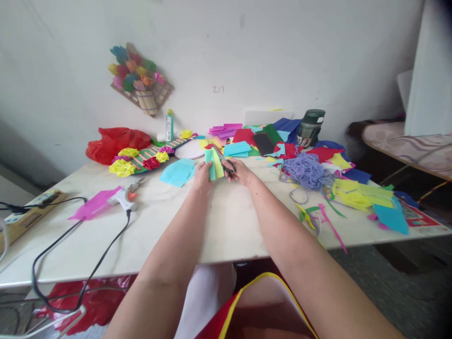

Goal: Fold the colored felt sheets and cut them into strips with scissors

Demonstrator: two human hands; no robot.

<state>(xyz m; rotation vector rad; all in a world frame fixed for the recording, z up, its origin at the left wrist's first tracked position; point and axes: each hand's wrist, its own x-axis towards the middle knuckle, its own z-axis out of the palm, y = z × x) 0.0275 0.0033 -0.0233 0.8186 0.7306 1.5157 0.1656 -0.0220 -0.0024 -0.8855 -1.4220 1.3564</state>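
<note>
Pale wall backs the scene, with a paper-flower bouquet (136, 75) hung on it between 10 and 11 o'clock, reckoned from the folded paper (212, 165) at the dial's centre with 12 pointing to the wall. Beneath it runs a whitish desk (233, 226), well covered at its far side. The left hand (202, 175) is closed on that folded paper, turquoise and yellow-green, raised above the near middle of the desk. Just beside it, at 3 o'clock, the right hand (240, 170) grips black-handled scissors (230, 167), their blades slanting toward the paper; whether they are cutting I cannot tell. The two hands are near each other but apart.

Turquoise sheets (177, 173) lie at 9 o'clock, with a panel of crumpled paper flowers (148, 160) behind them. A glue gun (125, 198) rests toward 8 o'clock, its tail end by a pink sheet (97, 204). A green bottle (170, 127) stands at 10 o'clock, purple strips (226, 130) lie at 1 o'clock, a folded turquoise stack (237, 149) at 2, and tangled purple yarn (306, 170) at 3.
</note>
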